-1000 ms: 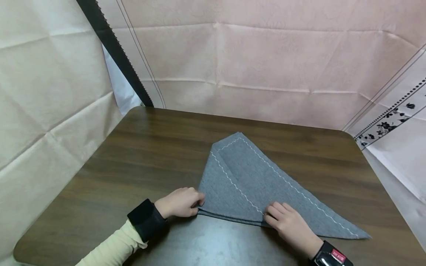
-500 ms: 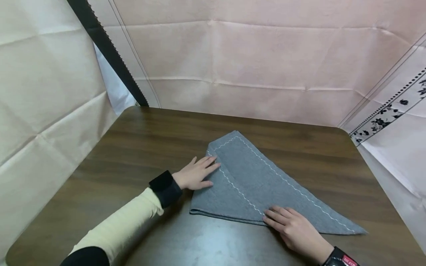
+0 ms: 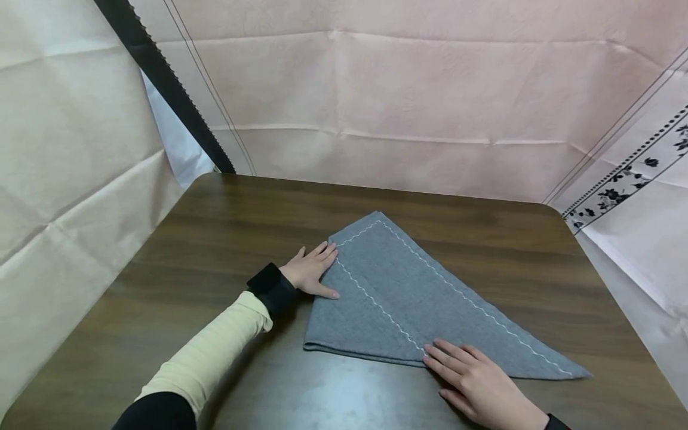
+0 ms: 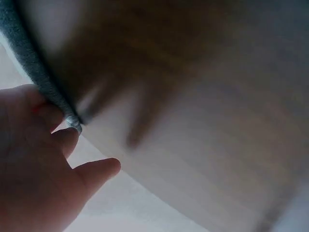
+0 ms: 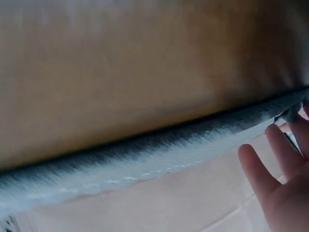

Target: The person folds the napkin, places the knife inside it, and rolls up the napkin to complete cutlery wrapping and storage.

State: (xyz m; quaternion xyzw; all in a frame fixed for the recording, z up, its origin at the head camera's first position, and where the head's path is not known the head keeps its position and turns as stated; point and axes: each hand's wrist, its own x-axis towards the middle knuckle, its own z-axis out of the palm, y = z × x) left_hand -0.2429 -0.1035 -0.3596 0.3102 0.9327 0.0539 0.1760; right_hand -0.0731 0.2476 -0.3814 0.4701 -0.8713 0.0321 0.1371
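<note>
A folded grey cloth [image 3: 376,322] with white wavy stitching lies flat in the head view, tapering to a point on the right. My left hand [image 3: 310,272] rests on its upper left edge, fingers straight and spread. Along the near edge my right hand [image 3: 478,382] lies with fingers extended, their tips on the cloth. In the left wrist view, the left hand [image 4: 38,169] touches the cloth's edge [image 4: 36,67]. The right wrist view has the right hand [image 5: 285,179] beside the thick folded edge of the cloth [image 5: 145,154].
The cloth lies on a brown wooden table [image 3: 226,239] with rounded corners. Creased pale sheeting [image 3: 403,89] hangs behind it and at the left. A black strip [image 3: 166,83] runs down to the back left corner. Floral-patterned sheeting [image 3: 618,194] is at the right.
My left hand has let go of the near left corner and moved up to the upper left edge, spreading flat there. The right hand's fingers have straightened on the near edge.
</note>
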